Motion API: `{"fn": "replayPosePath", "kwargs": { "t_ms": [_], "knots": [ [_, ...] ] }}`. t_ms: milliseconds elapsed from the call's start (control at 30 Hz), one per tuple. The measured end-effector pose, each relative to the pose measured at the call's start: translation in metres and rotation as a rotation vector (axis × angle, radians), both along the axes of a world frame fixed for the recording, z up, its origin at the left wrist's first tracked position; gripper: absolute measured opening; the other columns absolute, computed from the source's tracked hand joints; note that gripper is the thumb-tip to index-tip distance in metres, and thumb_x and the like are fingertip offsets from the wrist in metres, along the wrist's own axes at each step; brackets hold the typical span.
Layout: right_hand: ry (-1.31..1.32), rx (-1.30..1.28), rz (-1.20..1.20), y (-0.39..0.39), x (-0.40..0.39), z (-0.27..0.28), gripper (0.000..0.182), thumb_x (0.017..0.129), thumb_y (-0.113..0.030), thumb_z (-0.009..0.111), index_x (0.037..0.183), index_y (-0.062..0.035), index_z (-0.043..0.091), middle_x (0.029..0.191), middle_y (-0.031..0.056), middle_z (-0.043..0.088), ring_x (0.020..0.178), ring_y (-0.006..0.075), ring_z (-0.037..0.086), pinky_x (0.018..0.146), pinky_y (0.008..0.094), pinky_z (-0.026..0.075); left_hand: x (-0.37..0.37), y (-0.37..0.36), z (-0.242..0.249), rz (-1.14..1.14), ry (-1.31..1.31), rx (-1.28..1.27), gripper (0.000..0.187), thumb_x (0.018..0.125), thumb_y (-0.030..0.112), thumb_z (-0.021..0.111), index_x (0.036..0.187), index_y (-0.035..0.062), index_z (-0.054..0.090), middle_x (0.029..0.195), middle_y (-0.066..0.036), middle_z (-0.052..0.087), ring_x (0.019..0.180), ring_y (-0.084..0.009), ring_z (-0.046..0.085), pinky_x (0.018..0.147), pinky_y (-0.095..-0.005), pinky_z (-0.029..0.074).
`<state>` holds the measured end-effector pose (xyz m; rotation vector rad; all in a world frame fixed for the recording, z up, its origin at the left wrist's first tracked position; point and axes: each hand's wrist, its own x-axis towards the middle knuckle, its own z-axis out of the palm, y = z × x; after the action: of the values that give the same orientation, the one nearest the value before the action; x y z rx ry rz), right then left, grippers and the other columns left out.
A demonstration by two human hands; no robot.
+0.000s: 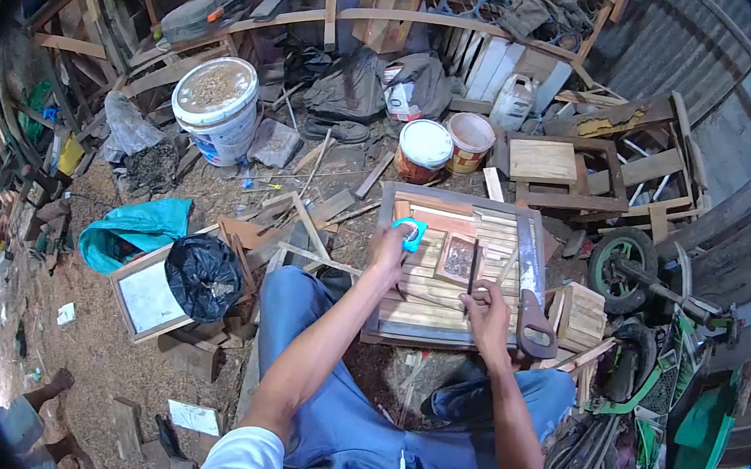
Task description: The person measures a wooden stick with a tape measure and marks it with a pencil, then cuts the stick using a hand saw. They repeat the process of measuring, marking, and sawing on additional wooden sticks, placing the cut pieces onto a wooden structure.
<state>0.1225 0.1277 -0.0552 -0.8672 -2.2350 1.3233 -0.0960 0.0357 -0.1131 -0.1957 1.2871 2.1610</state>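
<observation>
My left hand (387,249) is closed on a turquoise tape measure (409,233) over the left part of a slatted wooden panel (422,314). On the panel's right part, my right hand (487,315) pinches a thin dark strip (474,265) that stands out upward from the fingers. Between the hands lies a small wooden frame (457,258) with a dark, speckled middle. A handsaw (531,278) rests along the panel's right edge, its handle near my right hand. The panel lies in front of my knees.
White buckets (215,112) stand beyond the panel, with a paint can (424,151) nearer it. A black bag (204,278) sits at left, and a small green motorbike (644,382) at right. Another person's hand (60,381) shows at lower left. Wood scraps litter the floor.
</observation>
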Motion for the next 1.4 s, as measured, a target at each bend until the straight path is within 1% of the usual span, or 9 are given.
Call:
{"fn": "replayPosePath", "kwargs": {
  "t_ms": [200, 300, 400, 600, 800, 833, 1000, 1233, 1400],
  "knots": [
    [0.004, -0.068, -0.016, 0.003, -0.035, -0.018, 0.028, 0.083, -0.011, 0.074, 0.104, -0.0011, 0.060, 0.081, 0.0145, 0.070, 0.071, 0.0187, 0.068, 0.063, 0.0329, 0.052, -0.006, 0.019, 0.029, 0.092, 0.121, -0.075, 0.035, 0.082, 0.007, 0.074, 0.113, 0.0004, 0.059, 0.092, -0.010, 0.065, 0.072, -0.0165, 0.065, 0.057, -0.0278, 0.052],
    [-0.027, 0.062, -0.054, 0.000, -0.070, -0.027, 0.029, 0.079, -0.008, 0.076, 0.102, 0.0024, 0.061, 0.075, 0.0113, 0.069, 0.066, 0.0137, 0.066, 0.058, 0.0280, 0.051, -0.003, 0.021, 0.032, 0.102, 0.212, -0.213, 0.037, 0.081, 0.017, 0.077, 0.112, 0.0013, 0.062, 0.089, -0.009, 0.068, 0.074, -0.0161, 0.065, 0.063, -0.0275, 0.051],
    [-0.113, 0.263, -0.084, -0.003, -0.101, -0.035, 0.029, 0.075, -0.012, 0.080, 0.095, 0.0024, 0.064, 0.075, 0.0131, 0.069, 0.065, 0.0192, 0.067, 0.060, 0.0320, 0.052, -0.004, 0.024, 0.008, 0.076, 0.621, -0.722, 0.033, 0.075, 0.017, 0.081, 0.099, 0.0002, 0.067, 0.084, -0.014, 0.070, 0.077, -0.0248, 0.069, 0.067, -0.0364, 0.054],
    [-0.122, 0.216, -0.043, 0.001, -0.107, -0.029, 0.021, 0.078, -0.007, 0.074, 0.094, 0.0037, 0.066, 0.080, 0.0181, 0.070, 0.074, 0.0244, 0.070, 0.065, 0.0351, 0.054, -0.008, 0.013, 0.001, -0.068, 0.826, -0.740, 0.030, 0.072, 0.017, 0.081, 0.093, -0.0001, 0.068, 0.083, -0.018, 0.068, 0.077, -0.0324, 0.067, 0.073, -0.0412, 0.052],
    [-0.144, 0.358, -0.017, 0.027, -0.015, 0.000, 0.010, 0.083, -0.009, 0.065, 0.090, -0.0018, 0.066, 0.075, 0.0169, 0.067, 0.070, 0.0274, 0.068, 0.064, 0.0365, 0.051, 0.033, -0.006, 0.029, -0.283, 1.284, -0.539, 0.026, 0.079, 0.011, 0.070, 0.101, -0.0003, 0.063, 0.094, -0.018, 0.065, 0.086, -0.0356, 0.064, 0.077, -0.0434, 0.051],
    [-0.307, 0.257, -0.026, 0.033, 0.004, 0.009, 0.014, 0.084, -0.012, 0.062, 0.092, -0.0019, 0.068, 0.084, 0.0236, 0.067, 0.082, 0.0404, 0.066, 0.074, 0.0457, 0.052, 0.045, -0.010, 0.031, -0.390, 1.381, -0.530, 0.026, 0.078, 0.012, 0.069, 0.100, 0.0004, 0.063, 0.094, -0.017, 0.064, 0.088, -0.0355, 0.063, 0.078, -0.0439, 0.050],
    [-0.483, 0.753, -0.073, 0.041, 0.092, -0.005, 0.032, 0.076, -0.018, 0.075, 0.100, -0.0011, 0.063, 0.107, 0.0279, 0.057, 0.102, 0.0449, 0.055, 0.085, 0.0505, 0.046, 0.091, -0.026, 0.035, -0.690, 1.760, -0.559, 0.022, 0.077, 0.014, 0.067, 0.096, 0.0045, 0.063, 0.094, -0.013, 0.062, 0.092, -0.0333, 0.061, 0.077, -0.0450, 0.048],
    [-0.760, 0.818, -0.277, 0.044, 0.099, -0.037, 0.049, 0.081, -0.042, 0.068, 0.106, -0.0003, 0.066, 0.112, 0.0192, 0.061, 0.107, 0.0339, 0.055, 0.095, 0.0506, 0.035, 0.097, -0.014, 0.006, -0.715, 1.836, -0.766, 0.013, 0.077, 0.015, 0.064, 0.086, 0.0052, 0.065, 0.093, -0.013, 0.063, 0.098, -0.0296, 0.060, 0.081, -0.0411, 0.047],
    [-0.538, 0.992, -0.355, 0.059, 0.107, -0.055, 0.032, 0.087, -0.030, 0.060, 0.097, -0.0006, 0.067, 0.093, 0.0185, 0.067, 0.094, 0.0321, 0.061, 0.090, 0.0513, 0.039, 0.103, -0.010, 0.010, -0.729, 1.837, -0.757, 0.012, 0.079, 0.014, 0.064, 0.086, 0.0056, 0.066, 0.095, -0.015, 0.063, 0.096, -0.0310, 0.061, 0.078, -0.0433, 0.050]
  ]
}}
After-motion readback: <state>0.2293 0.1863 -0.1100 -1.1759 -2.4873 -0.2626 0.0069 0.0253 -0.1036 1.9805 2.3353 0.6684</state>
